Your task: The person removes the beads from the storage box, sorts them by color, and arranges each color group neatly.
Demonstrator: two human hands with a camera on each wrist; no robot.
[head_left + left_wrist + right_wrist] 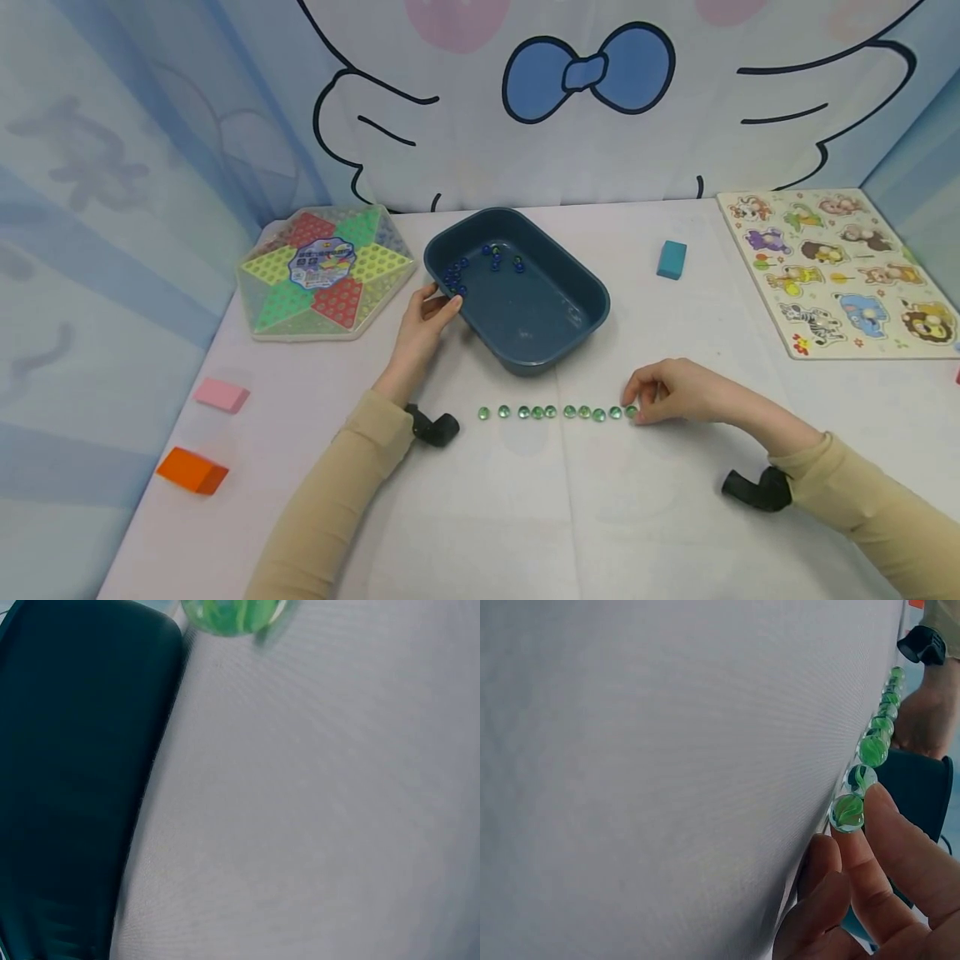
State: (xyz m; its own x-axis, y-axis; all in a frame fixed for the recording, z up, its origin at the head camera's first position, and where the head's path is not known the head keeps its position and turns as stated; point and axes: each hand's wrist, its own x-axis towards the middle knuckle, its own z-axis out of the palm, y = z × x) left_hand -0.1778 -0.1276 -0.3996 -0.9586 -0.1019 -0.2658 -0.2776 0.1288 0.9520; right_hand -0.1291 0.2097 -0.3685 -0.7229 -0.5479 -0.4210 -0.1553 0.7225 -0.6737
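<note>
A row of several clear marbles with green swirls [569, 412] lies across the white tablecloth. At its right end my right hand [678, 392] pinches the last marble [847, 813] between thumb and fingertips, close to the cloth. My left hand [422, 333] grips the near left rim of a dark blue plastic basin [525, 333], its thumb at the edge. Inside the basin, several dark blue marbles [454, 275] sit toward the left and far side. The left wrist view shows the basin's side [82, 780] and one green marble [231, 613], but not the left hand.
A hexagonal Chinese checkers box [326, 273] lies at the back left. Pink [221, 395] and orange [192, 470] blocks are along the left edge. A teal block [671, 259] sits right of the basin, and a wooden animal puzzle board [840, 275] lies at the back right.
</note>
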